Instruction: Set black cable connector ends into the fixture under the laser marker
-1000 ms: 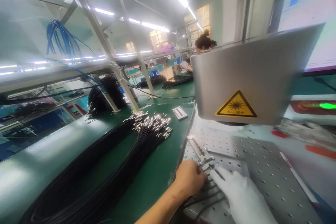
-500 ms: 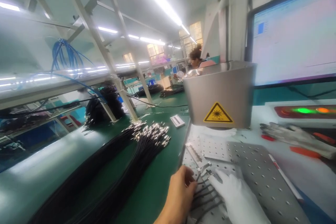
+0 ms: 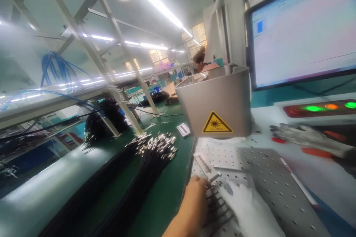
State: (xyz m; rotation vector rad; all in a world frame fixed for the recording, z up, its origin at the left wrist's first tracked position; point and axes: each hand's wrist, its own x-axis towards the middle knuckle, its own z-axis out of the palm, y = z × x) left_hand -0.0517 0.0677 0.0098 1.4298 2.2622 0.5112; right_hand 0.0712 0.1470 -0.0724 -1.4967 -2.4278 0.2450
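My bare left hand (image 3: pixel 194 202) rests, fingers curled, on a row of thin black cables (image 3: pixel 215 202) laid side by side on a perforated metal plate (image 3: pixel 278 189). My right hand (image 3: pixel 246 209), in a white glove, lies flat with fingers stretched over the same cables, just right of the left hand. The cables' metal tips (image 3: pixel 216 177) point toward the far side, under a grey laser head (image 3: pixel 215 105) with a yellow warning sticker.
A big bundle of black cables with metal ends (image 3: pixel 155 148) lies on the green bench (image 3: pixel 55 189) to the left. A monitor (image 3: pixel 303 33) stands at right, a control box with lit buttons (image 3: pixel 319 109) and a grey glove (image 3: pixel 308 137) below. A person sits far back.
The view has swung to the right and the hands sit lower in frame. Both hands stay on the cable row; the left hand's fingers have shifted slightly over the cables.
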